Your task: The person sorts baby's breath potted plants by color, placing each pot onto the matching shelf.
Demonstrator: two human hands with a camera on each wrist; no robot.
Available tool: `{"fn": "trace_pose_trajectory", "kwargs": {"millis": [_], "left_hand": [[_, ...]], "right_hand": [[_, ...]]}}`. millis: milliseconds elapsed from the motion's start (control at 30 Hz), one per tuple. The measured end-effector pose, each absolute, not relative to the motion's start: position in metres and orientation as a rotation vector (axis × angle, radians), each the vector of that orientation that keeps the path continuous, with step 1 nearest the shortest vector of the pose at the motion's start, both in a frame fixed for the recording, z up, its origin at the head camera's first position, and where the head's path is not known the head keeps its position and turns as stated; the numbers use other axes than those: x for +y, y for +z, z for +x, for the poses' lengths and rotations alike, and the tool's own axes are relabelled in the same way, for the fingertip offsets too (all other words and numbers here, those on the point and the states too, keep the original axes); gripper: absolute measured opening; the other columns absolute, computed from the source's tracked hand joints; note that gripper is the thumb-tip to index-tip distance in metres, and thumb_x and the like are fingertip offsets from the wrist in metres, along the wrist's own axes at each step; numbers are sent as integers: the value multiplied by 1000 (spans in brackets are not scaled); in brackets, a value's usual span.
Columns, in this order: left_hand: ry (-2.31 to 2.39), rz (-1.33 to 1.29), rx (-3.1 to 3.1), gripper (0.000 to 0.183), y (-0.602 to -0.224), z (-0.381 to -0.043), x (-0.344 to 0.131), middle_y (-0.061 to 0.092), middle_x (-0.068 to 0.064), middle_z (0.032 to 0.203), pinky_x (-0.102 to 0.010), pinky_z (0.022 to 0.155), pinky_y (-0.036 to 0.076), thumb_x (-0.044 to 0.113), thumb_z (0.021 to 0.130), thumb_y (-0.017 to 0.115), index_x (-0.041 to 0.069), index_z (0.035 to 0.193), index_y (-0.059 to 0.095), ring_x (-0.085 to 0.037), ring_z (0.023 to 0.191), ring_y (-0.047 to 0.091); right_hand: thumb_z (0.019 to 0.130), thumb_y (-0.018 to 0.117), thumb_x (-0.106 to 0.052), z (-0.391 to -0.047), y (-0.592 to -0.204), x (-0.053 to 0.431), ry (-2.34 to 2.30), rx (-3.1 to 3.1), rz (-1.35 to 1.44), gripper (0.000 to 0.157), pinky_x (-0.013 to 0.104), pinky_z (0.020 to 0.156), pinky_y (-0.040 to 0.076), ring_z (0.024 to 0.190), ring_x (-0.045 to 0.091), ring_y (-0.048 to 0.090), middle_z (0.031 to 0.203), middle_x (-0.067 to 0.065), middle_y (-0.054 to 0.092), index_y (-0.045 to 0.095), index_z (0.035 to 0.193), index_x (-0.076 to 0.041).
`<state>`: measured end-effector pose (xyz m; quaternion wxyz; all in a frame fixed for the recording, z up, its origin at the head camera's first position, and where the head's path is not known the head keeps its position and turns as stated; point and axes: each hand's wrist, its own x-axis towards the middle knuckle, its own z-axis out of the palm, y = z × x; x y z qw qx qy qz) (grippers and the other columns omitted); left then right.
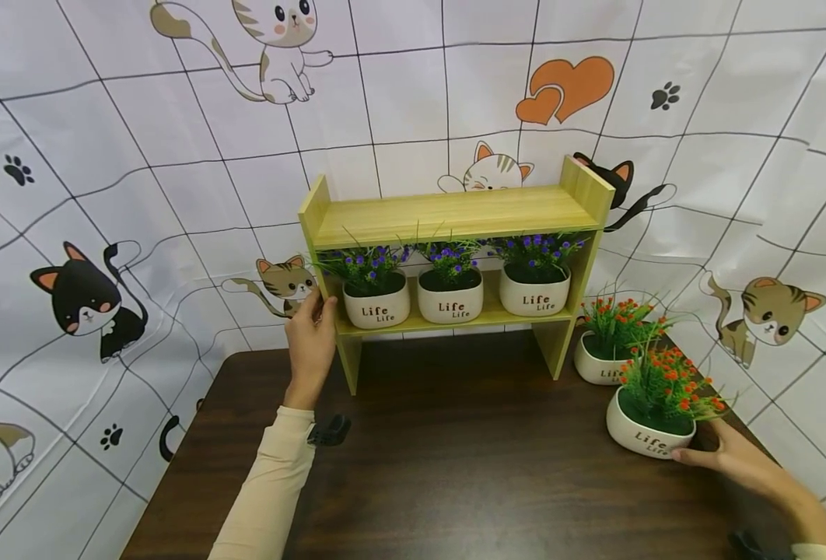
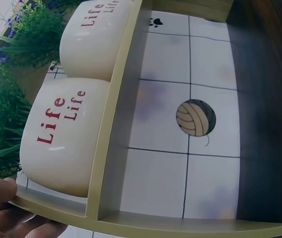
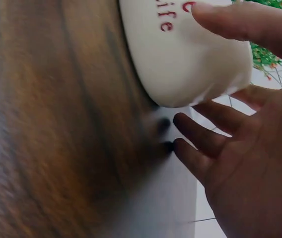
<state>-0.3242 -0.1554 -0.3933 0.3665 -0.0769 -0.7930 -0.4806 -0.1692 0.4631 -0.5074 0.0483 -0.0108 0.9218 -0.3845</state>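
Note:
My left hand grips the left side panel of a small wooden shelf, thumb on one face and fingers behind. On its middle board stand three white "Life" pots with purple flowers: left, middle and right. My right hand holds a white flowerpot with orange flowers at the table's right; in the right wrist view the thumb lies on its front and the other fingers reach around its side. Just behind it is another orange-flowered pot.
The shelf stands at the back of a dark brown wooden table. Behind and beside the table hangs a white wall covering with a grid and cartoon cats. The two orange-flowered pots are right of the shelf, close to the table's right edge.

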Motion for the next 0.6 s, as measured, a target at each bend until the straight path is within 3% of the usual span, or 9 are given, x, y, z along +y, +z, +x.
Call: {"fn": "trace_pose_trajectory", "kwargs": {"millis": [67,133,267,300,400,500,533,600], "left_hand": [[-1237,-197,-2041,30,-394,-324,-156,77,-29,116,-60,89,61,12,106,67,-6,130,71,-44,108,76],[-1244,-197,-2042,31,-394,-324,-156,77,-29,117,-60,90,61,12,106,67,-6,131,71,-44,111,76],[-1238,-196,-2040,30,-394,-325,-155,76,-30,117,-59,90,61,11,106,66,-7,129,71,-44,111,76],[-1226,-197,-2039,29,-394,-325,-155,77,-30,116,-58,89,62,11,106,66,-7,128,72,-43,110,76],[-1185,-196,-2049,24,-394,-325,-154,77,-28,97,-45,71,62,11,107,65,-8,119,74,-36,83,76],[-1134,-184,-2060,20,-393,-325,-152,67,-21,74,-29,52,41,11,107,65,-7,106,73,-26,57,55],[-1129,-180,-2063,20,-393,-325,-152,62,-19,69,-27,51,34,11,107,64,-6,103,73,-23,54,46],[-1124,-174,-2058,19,-392,-324,-151,60,-17,67,-22,50,29,10,107,65,-7,100,72,-19,53,42]], "right_hand": [[96,77,-24,-168,-512,459,-1248,2793,-32,107,86,113,15,144,75,18,159,53,17,4,165,13],[94,80,-26,-169,-514,456,-1263,2803,-17,112,86,114,13,146,74,17,162,51,16,1,167,8],[93,82,-29,-172,-517,452,-1203,2860,-22,115,85,109,26,144,71,27,162,48,21,2,167,7],[93,83,-30,-173,-517,451,-1177,2879,-21,114,75,114,33,142,69,31,162,47,25,5,167,8],[92,84,-32,-175,-517,448,-1129,2913,-13,112,69,109,40,140,65,38,159,45,31,10,166,9],[91,85,-33,-176,-517,447,-1119,2923,-1,110,69,108,41,138,65,40,157,45,34,15,165,10],[91,85,-33,-176,-517,446,-1125,2916,2,110,78,105,37,138,66,39,157,46,32,14,164,11],[91,85,-33,-177,-516,446,-1121,2919,12,111,80,105,36,138,68,38,157,47,33,15,164,11]]}}
